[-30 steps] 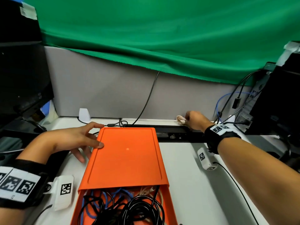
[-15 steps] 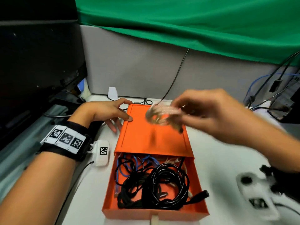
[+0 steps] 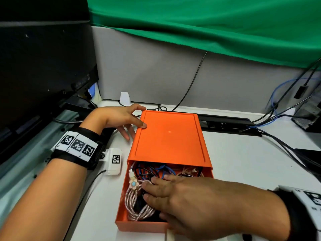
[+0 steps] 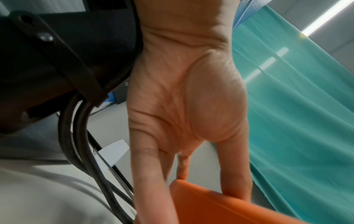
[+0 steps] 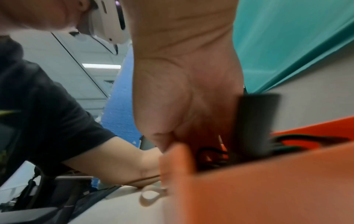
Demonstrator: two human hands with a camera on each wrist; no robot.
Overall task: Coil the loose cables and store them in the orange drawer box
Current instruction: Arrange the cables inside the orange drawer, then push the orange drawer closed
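The orange drawer box [image 3: 166,136] lies mid-desk with its drawer [image 3: 139,226] pulled out towards me. Inside are black cables [image 3: 147,172], a blue cable [image 3: 163,166] and a coiled pink braided cable [image 3: 137,206] with a flower clip [image 3: 133,184]. My right hand [image 3: 156,190] lies over the cables with its fingers spread flat, touching the pink coil and hiding the drawer's right half. My left hand [image 3: 132,123] rests on the box's far left corner, thumb on the top edge and fingers straight down its side. The left wrist view shows those straight fingers [image 4: 149,174] against the orange corner [image 4: 220,209].
A dark monitor [image 3: 43,66] stands at the left. A black bar [image 3: 225,120] lies behind the box, with black and blue cables [image 3: 286,148] trailing off to the right. A grey partition [image 3: 156,75] under green cloth [image 3: 208,23] closes the back.
My right hand brought the pink coil from the desk's back right, over the box, down into the drawer. The left hand stayed on the box corner.
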